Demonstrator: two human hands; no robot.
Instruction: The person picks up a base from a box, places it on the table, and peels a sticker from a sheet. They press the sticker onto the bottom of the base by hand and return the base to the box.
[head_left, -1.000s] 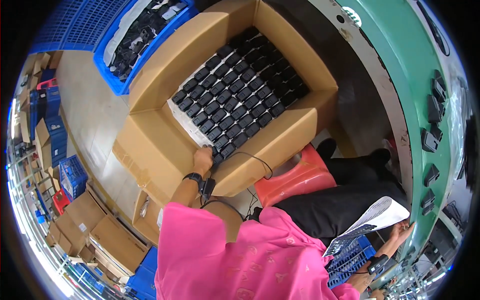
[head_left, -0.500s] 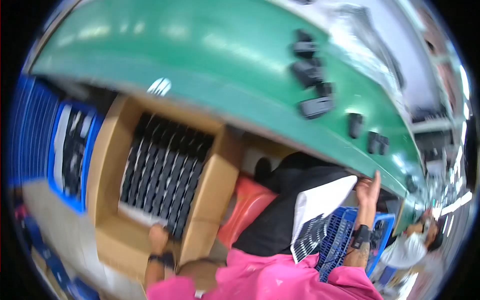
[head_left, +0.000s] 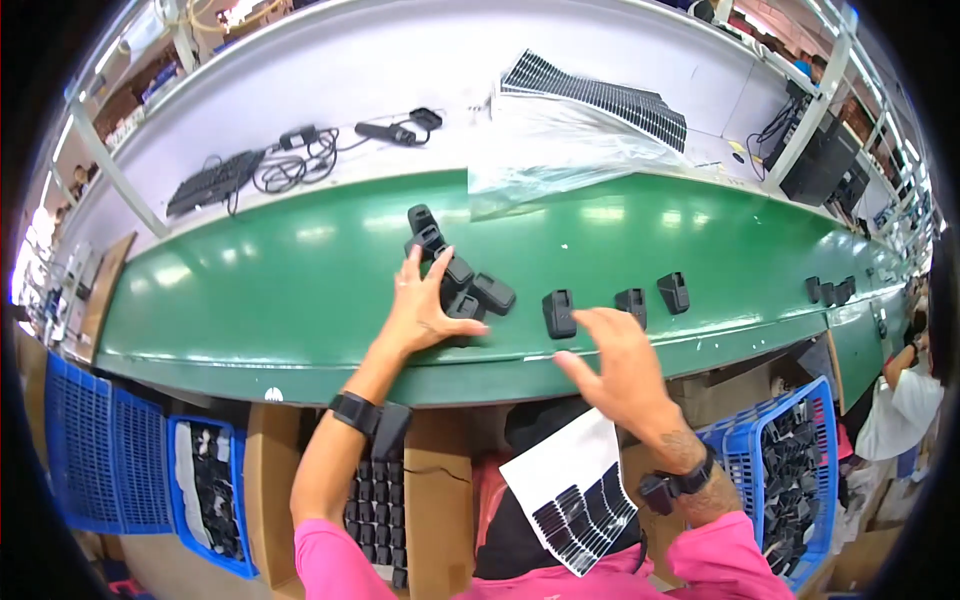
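Observation:
My left hand is open with its fingers spread at a cluster of small black plastic housings on the green bench. Whether it touches any of them is unclear. Thumb and fingers apart, my right hand reaches over the bench's near edge, close to a single black housing. Behind its fingers stands another housing, partly covered, with one more housing to the right. A white sheet with rows of black stickers lies across my lap.
Below the bench sits a cardboard box packed with black housings. Blue crates stand left and right, both holding black parts. Sticker sheets, plastic film and a cabled keyboard occupy the back. A co-worker is far right.
My left hand has risen from the cardboard box to the bench. My right hand has moved in from the right to the housings. The view has swung to face the bench.

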